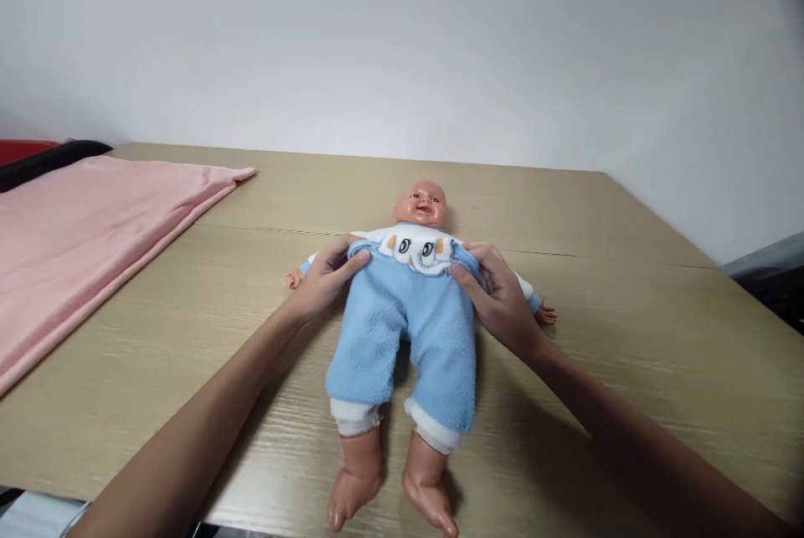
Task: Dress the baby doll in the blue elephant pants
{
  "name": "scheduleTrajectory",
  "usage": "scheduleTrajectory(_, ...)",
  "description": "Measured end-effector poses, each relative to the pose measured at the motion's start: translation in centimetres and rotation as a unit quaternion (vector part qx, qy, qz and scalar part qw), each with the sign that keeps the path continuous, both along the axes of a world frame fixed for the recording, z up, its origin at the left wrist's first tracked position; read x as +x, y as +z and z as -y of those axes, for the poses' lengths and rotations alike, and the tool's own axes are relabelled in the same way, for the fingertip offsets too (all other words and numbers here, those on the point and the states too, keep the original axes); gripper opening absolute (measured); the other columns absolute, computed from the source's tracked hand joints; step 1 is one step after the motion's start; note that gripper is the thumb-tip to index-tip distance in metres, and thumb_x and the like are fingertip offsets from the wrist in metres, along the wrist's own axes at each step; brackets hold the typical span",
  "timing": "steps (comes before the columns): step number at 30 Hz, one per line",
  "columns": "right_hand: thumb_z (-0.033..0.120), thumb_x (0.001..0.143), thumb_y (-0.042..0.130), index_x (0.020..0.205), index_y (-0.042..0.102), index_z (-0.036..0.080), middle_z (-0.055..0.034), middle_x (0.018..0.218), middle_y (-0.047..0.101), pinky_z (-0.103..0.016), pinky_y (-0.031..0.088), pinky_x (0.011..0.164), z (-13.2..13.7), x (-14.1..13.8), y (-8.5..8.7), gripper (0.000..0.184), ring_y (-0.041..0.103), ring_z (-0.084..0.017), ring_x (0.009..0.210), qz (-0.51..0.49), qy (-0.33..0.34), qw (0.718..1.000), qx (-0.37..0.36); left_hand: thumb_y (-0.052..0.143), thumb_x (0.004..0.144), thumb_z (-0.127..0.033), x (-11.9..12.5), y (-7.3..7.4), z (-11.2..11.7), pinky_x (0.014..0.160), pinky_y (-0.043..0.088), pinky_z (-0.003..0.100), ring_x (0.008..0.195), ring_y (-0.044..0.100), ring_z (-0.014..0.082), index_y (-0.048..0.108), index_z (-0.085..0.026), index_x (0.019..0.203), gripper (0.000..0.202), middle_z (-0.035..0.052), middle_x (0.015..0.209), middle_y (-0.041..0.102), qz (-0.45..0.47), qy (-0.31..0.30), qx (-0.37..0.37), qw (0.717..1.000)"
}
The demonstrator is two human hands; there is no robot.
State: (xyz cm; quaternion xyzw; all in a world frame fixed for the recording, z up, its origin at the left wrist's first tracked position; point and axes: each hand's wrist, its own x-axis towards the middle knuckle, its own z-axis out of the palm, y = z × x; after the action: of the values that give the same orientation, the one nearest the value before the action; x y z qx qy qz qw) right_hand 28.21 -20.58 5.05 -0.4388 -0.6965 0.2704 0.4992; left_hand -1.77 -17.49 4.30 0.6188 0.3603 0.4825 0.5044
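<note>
A baby doll [422, 204] lies on its back on the wooden table, head away from me and bare feet toward me. It wears a white top with blue cuffs and light blue fleece pants [402, 312] with white ankle cuffs. A white animal face with two embroidered eyes shows at the doll's chest, by the waistband. My left hand [325, 276] pinches the waistband's left side, thumb on the front. On the opposite side, my right hand [502, 295] grips the waistband in the same way. The fingers behind the cloth are partly hidden.
A pink cloth [113, 228] is spread over the left of the table [628, 370]. Beyond it, at the far left, are a black and a red object [28, 151]. A pale wall [402, 43] stands behind the table. Dark items sit past the right edge.
</note>
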Motion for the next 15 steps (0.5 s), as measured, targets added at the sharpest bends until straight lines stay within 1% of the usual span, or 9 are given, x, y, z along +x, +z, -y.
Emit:
scheduleTrajectory(2, 0.056, 0.107, 0.066, 0.105, 0.069, 0.027, -0.0013, 0.094, 0.067, -0.036, 0.049, 0.082, -0.7, -0.2, -0.2, 0.029, 0.062, -0.023, 0.089, -0.016, -0.012, 0.998, -0.064, 0.079, 0.098, -0.062, 0.3, -0.1, -0.1, 0.079, 0.044, 0.027, 0.085, 0.054, 0.0171, 0.069, -0.022, 0.102, 0.042, -0.0006, 0.093, 0.064, 0.008, 0.036, -0.014, 0.999)
scheduleTrajectory(3, 0.06, 0.107, 0.066, 0.105, 0.069, 0.028, -0.0001, 0.088, 0.067, -0.035, 0.048, 0.076, -1.1, -0.3, -0.4, 0.032, 0.062, -0.022, 0.083, -0.026, -0.018, 0.995, -0.098, 0.078, 0.098, -0.063, 0.4, -0.2, -0.1, 0.075, 0.041, 0.026, 0.08, 0.051, 0.016, 0.068, -0.022, 0.102, 0.042, -0.0022, 0.088, 0.062, 0.002, 0.043, -0.022, 0.999)
scheduleTrajectory(4, 0.063, 0.104, 0.067, 0.106, 0.07, 0.028, 0.0002, 0.085, 0.068, -0.034, 0.048, 0.074, -1.6, -0.3, -0.6, 0.035, 0.062, -0.023, 0.081, -0.039, -0.02, 0.991, -0.124, 0.078, 0.098, -0.063, 0.4, -0.4, -0.3, 0.073, 0.04, 0.026, 0.078, 0.05, 0.0156, 0.068, -0.022, 0.103, 0.042, -0.003, 0.086, 0.061, -0.01, 0.045, -0.028, 0.999)
scheduleTrajectory(6, 0.067, 0.099, 0.073, 0.107, 0.073, 0.027, -0.0017, 0.091, 0.074, -0.035, 0.052, 0.077, -2.6, -0.1, -1.1, 0.04, 0.067, -0.026, 0.089, -0.061, -0.002, 0.986, -0.155, 0.077, 0.098, -0.062, 0.3, -0.8, -0.5, 0.075, 0.04, 0.027, 0.08, 0.051, 0.0165, 0.07, -0.021, 0.105, 0.042, -0.0024, 0.088, 0.063, -0.043, 0.036, -0.033, 0.998)
scheduleTrajectory(8, 0.067, 0.095, 0.077, 0.104, 0.075, 0.026, -0.0037, 0.097, 0.078, -0.036, 0.054, 0.083, -3.3, 0.2, -1.6, 0.042, 0.069, -0.028, 0.095, -0.042, 0.018, 0.985, -0.166, 0.077, 0.098, -0.06, 0.1, -1.1, -0.7, 0.077, 0.039, 0.028, 0.083, 0.052, 0.0179, 0.071, -0.02, 0.1, 0.04, -0.0015, 0.089, 0.064, -0.077, 0.034, -0.027, 0.996)
scheduleTrajectory(9, 0.067, 0.094, 0.077, 0.099, 0.076, 0.025, -0.0038, 0.096, 0.077, -0.037, 0.053, 0.083, -3.4, 0.4, -1.8, 0.042, 0.068, -0.028, 0.094, -0.015, 0.017, 0.986, -0.165, 0.077, 0.098, -0.059, 0.1, -1.2, -0.7, 0.077, 0.038, 0.029, 0.082, 0.052, 0.0185, 0.071, -0.02, 0.095, 0.04, -0.0015, 0.087, 0.063, -0.096, 0.038, -0.02, 0.994)
scheduleTrajectory(11, 0.066, 0.096, 0.075, 0.089, 0.072, 0.025, -0.0024, 0.088, 0.073, -0.036, 0.05, 0.08, -3.2, 0.8, -2.4, 0.042, 0.064, -0.025, 0.086, 0.04, -0.007, 0.987, -0.157, 0.075, 0.1, -0.058, 0.0, -1.4, -0.6, 0.076, 0.036, 0.03, 0.081, 0.051, 0.0192, 0.069, -0.02, 0.087, 0.041, -0.002, 0.081, 0.06, -0.138, 0.052, -0.001, 0.989)
scheduleTrajectory(12, 0.066, 0.097, 0.073, 0.086, 0.07, 0.025, -0.0015, 0.085, 0.071, -0.036, 0.048, 0.079, -2.9, 0.9, -2.8, 0.043, 0.061, -0.024, 0.083, 0.052, -0.023, 0.987, -0.153, 0.073, 0.101, -0.058, 0.0, -1.5, -0.6, 0.077, 0.036, 0.031, 0.081, 0.051, 0.0196, 0.069, -0.02, 0.085, 0.041, -0.0021, 0.08, 0.059, -0.157, 0.059, 0.009, 0.986)
scheduleTrajectory(15, 0.061, 0.101, 0.068, 0.092, 0.069, 0.025, -0.0007, 0.084, 0.068, -0.036, 0.047, 0.079, -1.6, 1.6, -3.5, 0.038, 0.061, -0.024, 0.083, 0.036, -0.035, 0.988, -0.149, 0.066, 0.105, -0.056, -0.5, -1.7, -0.6, 0.082, 0.04, 0.031, 0.085, 0.054, 0.0219, 0.073, -0.02, 0.092, 0.039, -0.0006, 0.086, 0.064, -0.172, 0.047, 0.024, 0.984)
